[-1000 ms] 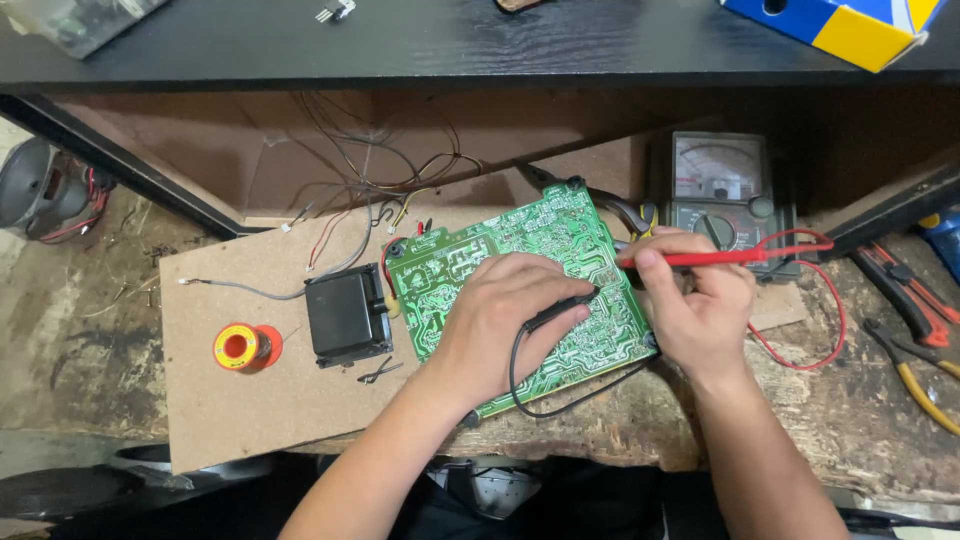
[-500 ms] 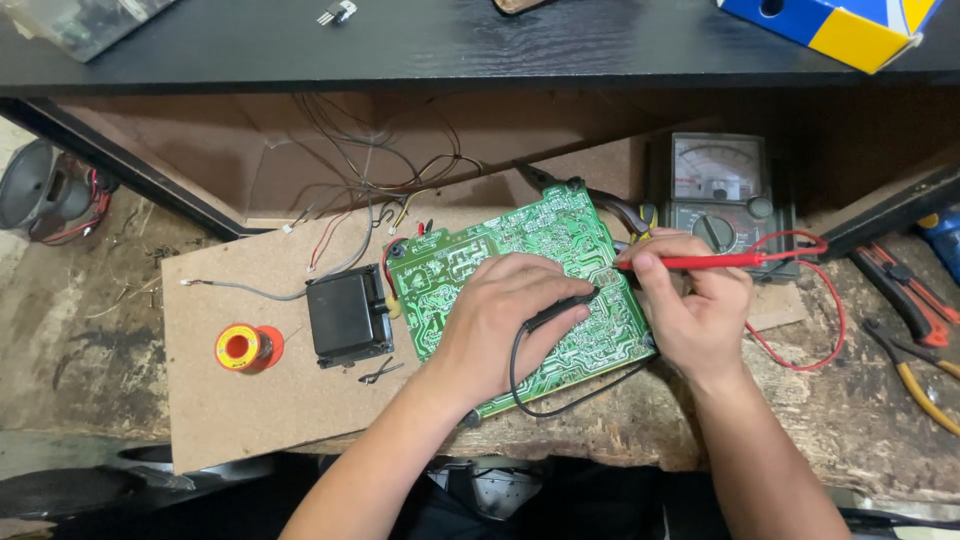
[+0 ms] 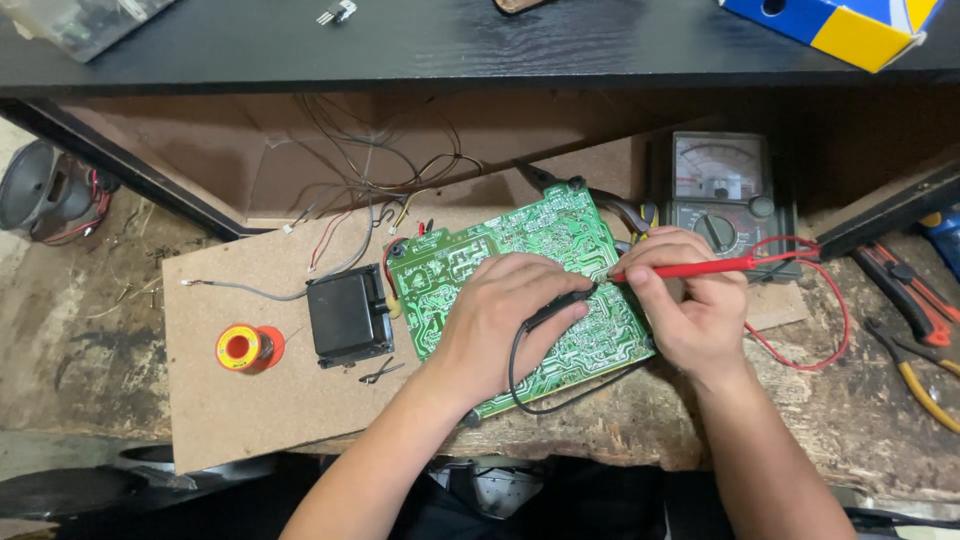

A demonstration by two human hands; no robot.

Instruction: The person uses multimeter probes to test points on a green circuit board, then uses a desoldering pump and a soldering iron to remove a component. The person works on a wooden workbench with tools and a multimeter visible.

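Note:
A green circuit board lies solder side up on a brown fibreboard panel. My left hand rests on the board and pinches a black test probe, its tip pointing right. My right hand grips a red test probe with its tip touching the board's right edge. Red and black leads run from the probes; the red one goes towards a black analogue multimeter standing behind the right hand.
A black box-shaped part sits at the board's left edge, with a solder spool further left. Loose wires lie behind. Pliers and cutters lie at the right. A dark shelf overhangs the bench.

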